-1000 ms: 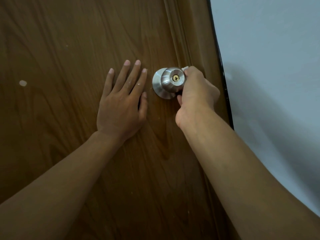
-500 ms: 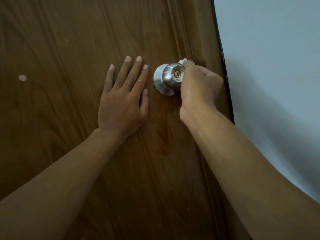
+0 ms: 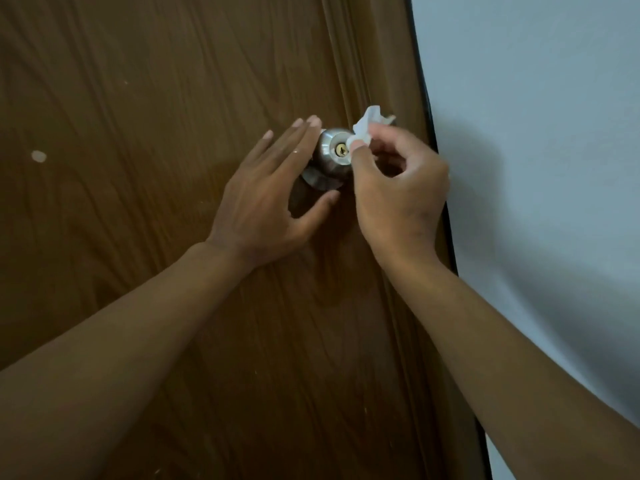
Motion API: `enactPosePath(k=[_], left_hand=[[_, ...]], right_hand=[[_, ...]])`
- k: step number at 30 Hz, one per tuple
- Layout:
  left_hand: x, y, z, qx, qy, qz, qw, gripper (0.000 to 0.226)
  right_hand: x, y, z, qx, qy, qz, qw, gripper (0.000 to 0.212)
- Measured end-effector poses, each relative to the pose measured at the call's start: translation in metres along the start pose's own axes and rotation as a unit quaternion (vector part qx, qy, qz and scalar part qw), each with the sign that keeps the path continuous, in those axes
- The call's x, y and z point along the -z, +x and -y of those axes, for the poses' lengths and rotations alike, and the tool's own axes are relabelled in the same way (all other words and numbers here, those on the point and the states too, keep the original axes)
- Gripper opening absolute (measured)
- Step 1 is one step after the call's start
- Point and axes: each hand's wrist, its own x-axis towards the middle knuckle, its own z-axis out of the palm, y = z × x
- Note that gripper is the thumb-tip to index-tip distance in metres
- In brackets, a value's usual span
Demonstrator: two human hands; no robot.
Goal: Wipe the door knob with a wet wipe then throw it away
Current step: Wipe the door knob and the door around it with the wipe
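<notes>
The knob [image 3: 334,153] is only partly seen: the left hand [image 3: 266,199] covers its left side and most of the round plate behind it, and the right hand [image 3: 398,192] hides its right edge. A sliver of the plate shows below the knob, between the left thumb and the right hand. The wipe [image 3: 367,128] is mostly buried in the right grip; only a crumpled white tuft sticks up above the fingers, and how much more is folded inside the hand cannot be told. Both forearms run out of view at the bottom corners.

The knob is a rounded, brushed silver metal ball on the brown door [image 3: 156,133], near the door's right edge, with a brass keyhole in the centre of its face. The wipe is white, thin and wrinkled, held just right of and slightly above the knob's face; the thumb tip with the wipe under it sits at the knob's right rim, seemingly touching it.

The right grip is pressed together, thumb against fingers, pinching the wipe. The left grip is spread, fingers straight and close together, thumb apart below the knob, holding nothing; whether it touches the knob cannot be told.

A pale spot [image 3: 38,156] marks the door far to the left. A grey-white wall [image 3: 536,168] fills the right side.
</notes>
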Motion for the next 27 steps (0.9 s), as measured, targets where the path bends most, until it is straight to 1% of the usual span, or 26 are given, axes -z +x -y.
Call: enactPosePath(k=[2, 3, 8, 11, 13, 16, 18, 21, 25, 27], left_hand=[[-0.004, 0.010, -0.007, 0.011, -0.050, -0.002, 0.999, 0.080], [-0.005, 0.014, -0.010, 0.013, -0.068, -0.011, 0.998, 0.078], [-0.006, 0.023, -0.011, -0.013, -0.119, -0.071, 0.990, 0.050], [-0.004, 0.024, -0.013, -0.002, -0.146, -0.083, 0.986, 0.040], [-0.002, 0.025, -0.015, 0.004, -0.159, -0.082, 0.984, 0.042], [-0.001, 0.024, -0.013, 0.008, -0.149, -0.084, 0.985, 0.053], [-0.001, 0.024, -0.010, 0.018, -0.147, -0.081, 0.986, 0.058], [-0.002, 0.023, -0.010, 0.018, -0.152, -0.079, 0.985, 0.057], [-0.002, 0.023, -0.012, 0.023, -0.145, -0.084, 0.986, 0.057], [-0.002, 0.023, -0.013, 0.025, -0.138, -0.084, 0.987, 0.059]], right_hand=[[0.003, -0.001, -0.001, 0.057, -0.046, 0.022, 0.997, 0.021], [0.004, -0.001, -0.003, 0.081, -0.062, 0.034, 0.994, 0.019], [0.004, 0.003, -0.005, 0.149, -0.123, 0.070, 0.979, 0.020], [0.002, 0.007, -0.001, 0.189, -0.134, 0.093, 0.968, 0.028], [0.002, 0.011, -0.001, 0.201, -0.146, 0.091, 0.964, 0.033], [0.003, 0.008, -0.006, 0.216, -0.163, 0.068, 0.960, 0.026], [0.003, 0.001, -0.009, 0.211, -0.153, 0.076, 0.963, 0.024], [0.002, -0.002, -0.005, 0.196, -0.124, 0.090, 0.969, 0.026], [0.001, 0.012, 0.000, 0.200, -0.151, 0.092, 0.964, 0.019], [0.002, 0.016, 0.000, 0.193, -0.163, 0.080, 0.964, 0.017]])
